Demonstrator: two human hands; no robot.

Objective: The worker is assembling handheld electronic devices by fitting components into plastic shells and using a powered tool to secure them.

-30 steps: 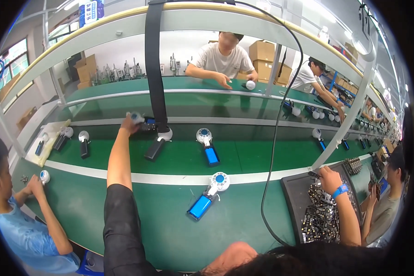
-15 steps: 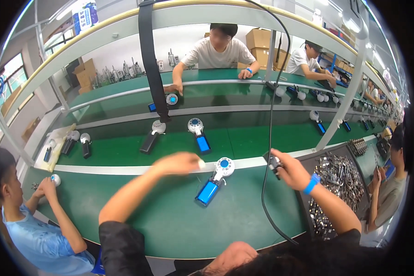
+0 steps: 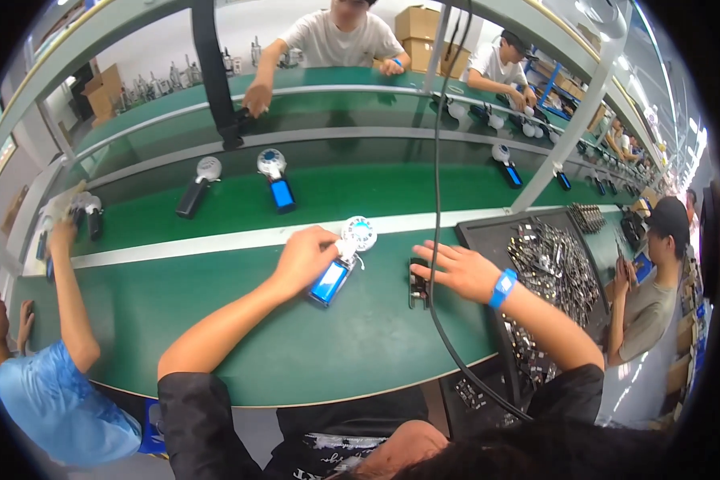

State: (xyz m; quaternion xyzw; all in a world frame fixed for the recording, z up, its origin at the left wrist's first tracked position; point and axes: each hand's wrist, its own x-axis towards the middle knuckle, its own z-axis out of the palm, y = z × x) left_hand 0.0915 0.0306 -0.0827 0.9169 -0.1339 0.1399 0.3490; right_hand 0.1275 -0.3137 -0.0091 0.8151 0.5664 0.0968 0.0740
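On the green bench lies a device with a round white head and a blue rectangular body (image 3: 331, 282). My left hand (image 3: 302, 260) is at its white neck, fingertips pinched on a small white piece (image 3: 343, 246); the fingers hide part of it, and I cannot tell whether it is joined to the device. To the right, my right hand (image 3: 466, 274) has its fingers stretched out and apart, their tips over a small black and metal clip-like part (image 3: 418, 280) on the bench. A black cable (image 3: 438, 200) hangs down in front of that hand.
A dark tray (image 3: 478, 232) heaped with small metal parts stands right of my right arm. Similar devices (image 3: 280, 190) lie on the green belt beyond the white rail (image 3: 176, 246). A co-worker in a blue shirt (image 3: 64, 392) reaches across at left. Other people work across and at right.
My left hand has come down to the device's neck with the small white piece. My right hand has lowered the black and metal part to the bench and spread its fingers. The view has shifted.
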